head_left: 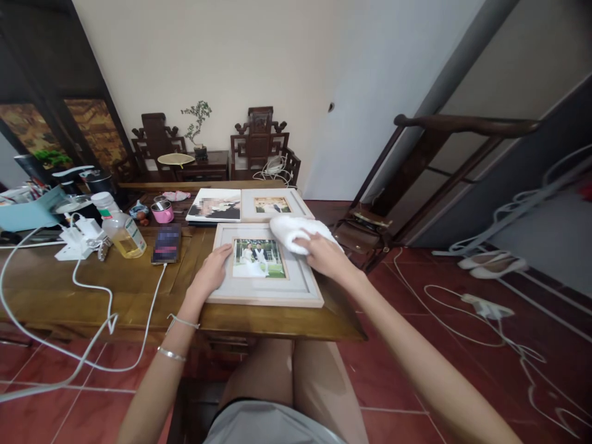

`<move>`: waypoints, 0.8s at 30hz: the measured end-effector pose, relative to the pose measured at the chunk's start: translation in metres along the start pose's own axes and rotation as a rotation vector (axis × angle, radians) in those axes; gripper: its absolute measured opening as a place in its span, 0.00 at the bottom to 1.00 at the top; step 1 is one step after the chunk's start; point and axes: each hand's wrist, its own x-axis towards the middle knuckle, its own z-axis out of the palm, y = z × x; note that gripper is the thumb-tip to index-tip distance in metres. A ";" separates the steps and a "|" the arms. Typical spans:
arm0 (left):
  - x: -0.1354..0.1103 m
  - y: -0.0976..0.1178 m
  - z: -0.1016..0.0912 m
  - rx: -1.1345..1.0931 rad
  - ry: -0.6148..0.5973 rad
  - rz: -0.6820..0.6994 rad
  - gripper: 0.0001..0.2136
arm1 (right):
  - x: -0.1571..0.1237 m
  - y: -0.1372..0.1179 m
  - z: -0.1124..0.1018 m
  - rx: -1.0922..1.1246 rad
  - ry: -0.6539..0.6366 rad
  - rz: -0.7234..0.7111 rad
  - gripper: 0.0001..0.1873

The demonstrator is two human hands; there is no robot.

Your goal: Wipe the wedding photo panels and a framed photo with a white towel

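A white picture frame (272,296) with a photo of two people lies flat near the right end of the wooden table (185,305). Along its left edge rests my left hand (213,268), fingers laid over the border and the thumb side against it. My right hand (324,251) grips a bunched white cloth (293,231), which touches the frame's upper right corner. Parts of the frame's right border are hidden by the cloth and hand. Just behind lie a second picture frame (296,200) and a photo panel (215,206).
To the left are a phone (165,245) on a charging cable, a bottle of yellowish liquid (123,228), a white power strip (76,243) and a pink cup (163,211). A wooden chair (416,142) with a brown bag (363,234) stands right of the table. Cables (444,308) trail across the floor.
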 end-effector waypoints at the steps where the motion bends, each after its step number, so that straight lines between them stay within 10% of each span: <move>1: 0.000 0.000 0.000 -0.003 0.007 0.007 0.29 | 0.013 0.002 0.003 -0.033 0.057 0.034 0.33; 7: 0.001 -0.003 0.001 0.005 0.048 0.036 0.28 | 0.042 -0.026 0.023 -0.113 0.034 -0.072 0.28; 18: 0.001 -0.004 0.005 0.045 -0.006 -0.012 0.28 | -0.077 -0.083 -0.038 0.049 -0.309 -0.209 0.34; 24: 0.002 -0.004 0.003 0.046 -0.018 -0.004 0.27 | -0.010 -0.056 0.009 0.006 -0.082 -0.125 0.34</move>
